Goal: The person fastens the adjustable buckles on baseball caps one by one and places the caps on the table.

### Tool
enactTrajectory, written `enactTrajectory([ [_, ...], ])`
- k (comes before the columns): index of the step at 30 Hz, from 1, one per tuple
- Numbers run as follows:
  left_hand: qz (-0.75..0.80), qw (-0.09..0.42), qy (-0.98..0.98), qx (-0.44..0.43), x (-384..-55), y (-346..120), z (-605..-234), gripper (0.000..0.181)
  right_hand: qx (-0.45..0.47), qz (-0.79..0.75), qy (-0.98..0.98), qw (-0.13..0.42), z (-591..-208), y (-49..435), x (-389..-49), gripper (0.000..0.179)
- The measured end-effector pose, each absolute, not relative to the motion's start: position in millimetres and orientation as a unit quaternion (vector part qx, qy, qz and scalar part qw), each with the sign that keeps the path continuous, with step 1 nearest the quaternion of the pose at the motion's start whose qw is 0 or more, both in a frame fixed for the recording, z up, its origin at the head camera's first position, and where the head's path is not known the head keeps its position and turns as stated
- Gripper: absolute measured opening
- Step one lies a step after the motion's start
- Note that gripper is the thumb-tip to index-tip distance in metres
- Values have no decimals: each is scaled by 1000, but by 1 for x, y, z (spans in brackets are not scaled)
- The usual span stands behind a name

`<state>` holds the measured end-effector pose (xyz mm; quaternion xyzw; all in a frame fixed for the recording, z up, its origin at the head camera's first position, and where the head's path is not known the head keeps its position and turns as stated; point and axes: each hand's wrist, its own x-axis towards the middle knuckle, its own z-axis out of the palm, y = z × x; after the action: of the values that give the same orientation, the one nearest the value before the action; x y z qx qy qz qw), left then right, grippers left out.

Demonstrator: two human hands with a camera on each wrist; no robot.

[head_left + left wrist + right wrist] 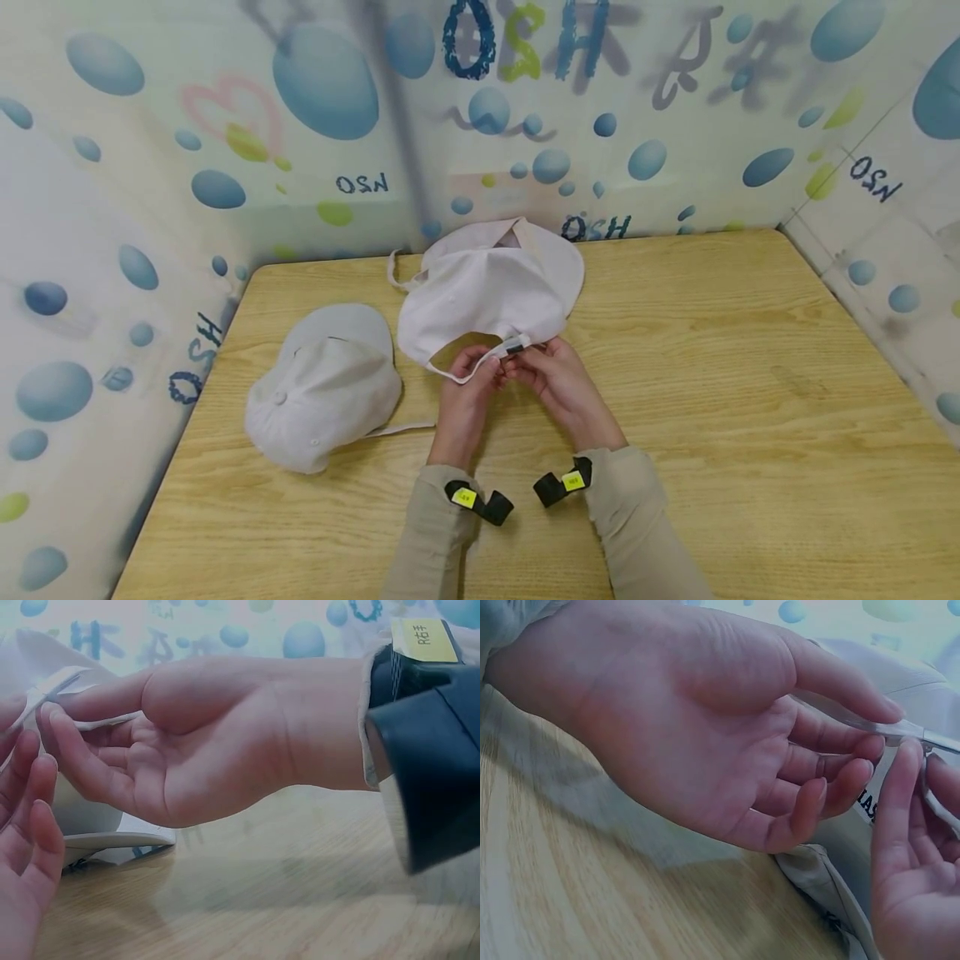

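Near the middle of the table, a white baseball cap is tipped up with its back opening toward me. My left hand pinches the cap's adjuster strap between thumb and fingers. From the other side my right hand pinches the same strap by its buckle. The hands almost touch, and their curled fingers partly hide the strap's end. In the right wrist view, the left hand's thumb lies along the strap. Black print on a label shows inside the cap in that view.
Another pale cap stands behind the held one, its loose strap sticking out leftward. To the left lies an off-white cap, brim away from me, strap trailing toward my left wrist. Printed sheeting walls the wooden table on three sides.
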<state>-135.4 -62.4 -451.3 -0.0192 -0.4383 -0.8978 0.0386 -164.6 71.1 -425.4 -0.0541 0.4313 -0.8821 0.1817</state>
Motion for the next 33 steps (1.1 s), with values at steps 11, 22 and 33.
enactTrajectory([
  [11, -897, 20, -433, -80, -133, -63, -451, 19, -30, -893, 414, 176, -425, 77, -167, 13],
  [22, -886, 50, -459, -51, -135, -64, -454, 12, -49, -895, 405, 179, -423, 78, -168, 13],
  [33, -885, 71, -459, -45, -136, -63, -456, 9, -59, -890, 410, 193, -425, 77, -167, 15],
])
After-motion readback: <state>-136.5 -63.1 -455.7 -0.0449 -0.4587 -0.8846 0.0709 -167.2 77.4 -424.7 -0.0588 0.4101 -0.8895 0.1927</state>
